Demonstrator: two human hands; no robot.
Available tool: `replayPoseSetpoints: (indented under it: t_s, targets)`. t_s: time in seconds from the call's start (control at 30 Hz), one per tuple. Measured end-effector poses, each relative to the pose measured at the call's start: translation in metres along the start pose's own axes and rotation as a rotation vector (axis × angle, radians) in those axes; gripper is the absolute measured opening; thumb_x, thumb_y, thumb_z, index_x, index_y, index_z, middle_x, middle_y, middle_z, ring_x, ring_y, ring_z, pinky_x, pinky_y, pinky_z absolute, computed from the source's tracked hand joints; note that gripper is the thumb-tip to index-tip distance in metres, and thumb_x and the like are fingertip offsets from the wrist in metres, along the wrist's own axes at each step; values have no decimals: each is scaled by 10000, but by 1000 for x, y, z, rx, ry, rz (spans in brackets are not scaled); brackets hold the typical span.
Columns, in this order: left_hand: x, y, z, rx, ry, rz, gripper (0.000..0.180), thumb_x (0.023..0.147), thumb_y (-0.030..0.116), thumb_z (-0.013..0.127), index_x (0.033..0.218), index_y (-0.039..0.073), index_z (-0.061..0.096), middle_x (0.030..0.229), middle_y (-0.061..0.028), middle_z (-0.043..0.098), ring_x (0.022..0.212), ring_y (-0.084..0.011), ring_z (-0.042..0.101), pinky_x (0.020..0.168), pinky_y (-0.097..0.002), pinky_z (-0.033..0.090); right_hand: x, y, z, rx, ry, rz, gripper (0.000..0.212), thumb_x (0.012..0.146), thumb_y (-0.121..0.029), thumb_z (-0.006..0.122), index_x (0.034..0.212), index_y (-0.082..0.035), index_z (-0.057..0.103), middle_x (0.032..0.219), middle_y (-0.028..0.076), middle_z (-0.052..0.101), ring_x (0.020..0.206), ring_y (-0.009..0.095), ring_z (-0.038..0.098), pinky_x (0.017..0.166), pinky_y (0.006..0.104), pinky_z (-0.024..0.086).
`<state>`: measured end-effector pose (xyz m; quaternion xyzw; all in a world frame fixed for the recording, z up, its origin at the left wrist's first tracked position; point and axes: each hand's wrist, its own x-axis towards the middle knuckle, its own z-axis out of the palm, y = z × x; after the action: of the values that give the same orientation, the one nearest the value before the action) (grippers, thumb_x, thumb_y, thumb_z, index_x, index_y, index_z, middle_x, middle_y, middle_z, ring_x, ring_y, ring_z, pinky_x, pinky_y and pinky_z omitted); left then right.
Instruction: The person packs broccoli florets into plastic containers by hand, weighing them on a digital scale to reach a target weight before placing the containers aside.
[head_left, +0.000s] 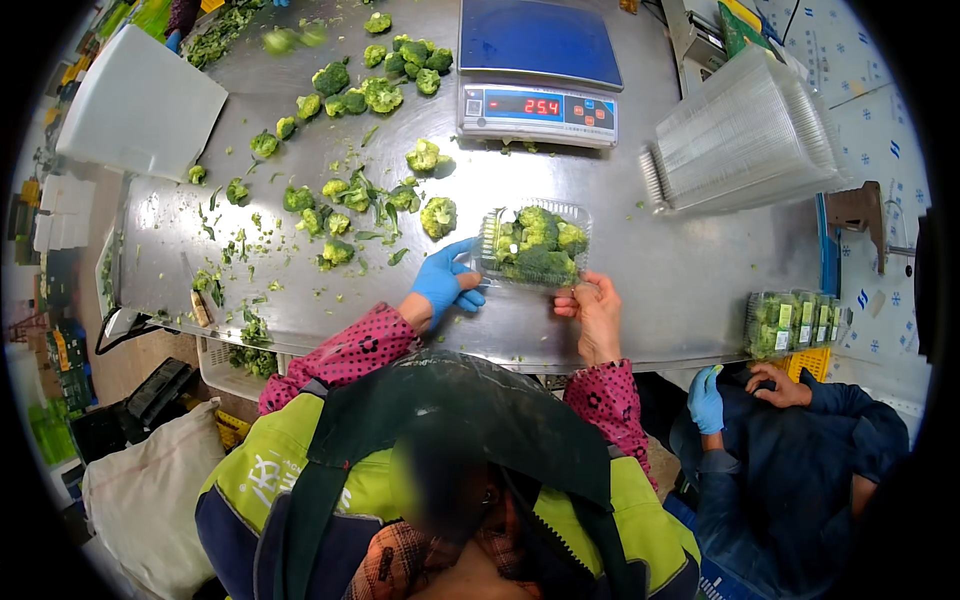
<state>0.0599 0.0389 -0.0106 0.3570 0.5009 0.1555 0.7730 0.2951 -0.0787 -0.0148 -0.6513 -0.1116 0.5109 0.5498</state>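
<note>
A clear plastic clamshell box (487,238) of green broccoli florets (538,232) is held at the metal table's front middle. My left hand (445,283), in a blue glove, is closed on the box's lower left edge. At the lower right corner, my bare right hand (592,308) pinches the rim between thumb and fingers. Just left of the box lies a loose floret (438,217). Beyond the box stands a digital scale (540,115) with a blue platform and a lit red display; nothing lies on the visible part of its platform.
Loose florets (382,95) and leaf scraps litter the table's left half. A white bin (140,105) lies tipped at far left, near a knife (200,308). Stacked clear boxes (745,135) stand at right, with packed broccoli boxes (790,325) by a co-worker (790,480).
</note>
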Motion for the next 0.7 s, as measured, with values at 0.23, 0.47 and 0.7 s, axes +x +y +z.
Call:
replayPoseSetpoints:
  t_s: [0.23,0.47,0.7]
  targets:
    - [-11,7,3,-86,25,-19,601,969,3,536,1532,83,344,979,-206,694,654,-237,690,576,-346,602,-6,-12,7,62,9,104,292,918,7,522,1200,52,464,920,193,664,695,215,669,600,321,580]
    - [-6,1,6,-32,89,69,490,927,-32,572,1387,-2,408,890,-193,678,632,-226,674,492,-325,573,6,-6,12,-51,60,18,286,896,25,528,1174,33,462,907,170,643,670,210,653,579,326,575]
    - [-9,-3,5,-48,117,16,371,903,-60,582,1225,-16,403,984,-196,590,723,-255,693,471,-335,585,-2,-18,-3,205,-62,223,295,876,31,552,1160,15,470,931,166,639,696,230,676,615,339,604]
